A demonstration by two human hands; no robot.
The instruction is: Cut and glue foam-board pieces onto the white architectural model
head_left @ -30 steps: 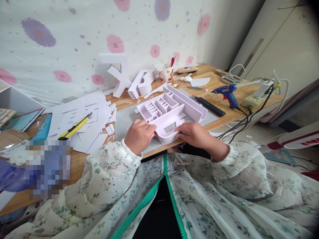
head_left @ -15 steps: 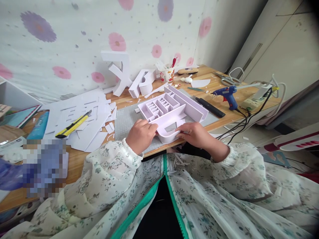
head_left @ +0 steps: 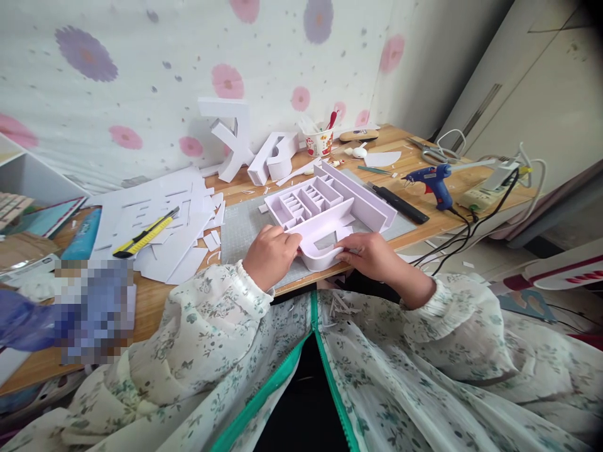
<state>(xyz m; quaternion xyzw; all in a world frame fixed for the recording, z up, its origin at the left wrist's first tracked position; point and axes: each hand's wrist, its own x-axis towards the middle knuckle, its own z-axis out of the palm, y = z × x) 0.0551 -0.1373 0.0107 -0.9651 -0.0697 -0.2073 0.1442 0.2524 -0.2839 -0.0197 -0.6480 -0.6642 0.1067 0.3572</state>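
Note:
A white foam-board letter shape [head_left: 351, 210] with raised walls and several inner compartments lies on the grey cutting mat [head_left: 238, 235]. Its rounded near end reaches the table's front edge. My left hand [head_left: 272, 256] pinches the wall at the left of that curved end, fingers closed. On the right side of the curve, my right hand [head_left: 370, 256] grips the wall strip between thumb and fingers. The fingertips inside the walls are partly hidden.
To the right lie a black tool [head_left: 400, 204], a blue glue gun [head_left: 433, 183] with cords, scissors [head_left: 436, 152] and a power strip [head_left: 485, 194]. A yellow cutter [head_left: 146, 234] rests on cut foam sheets [head_left: 174, 260]. Finished white shapes [head_left: 233, 141] and a paper cup [head_left: 319, 143] stand behind.
The whole view has shifted slightly, so things appear a little further right. Both hands keep their hold on the curved end of the letter shape.

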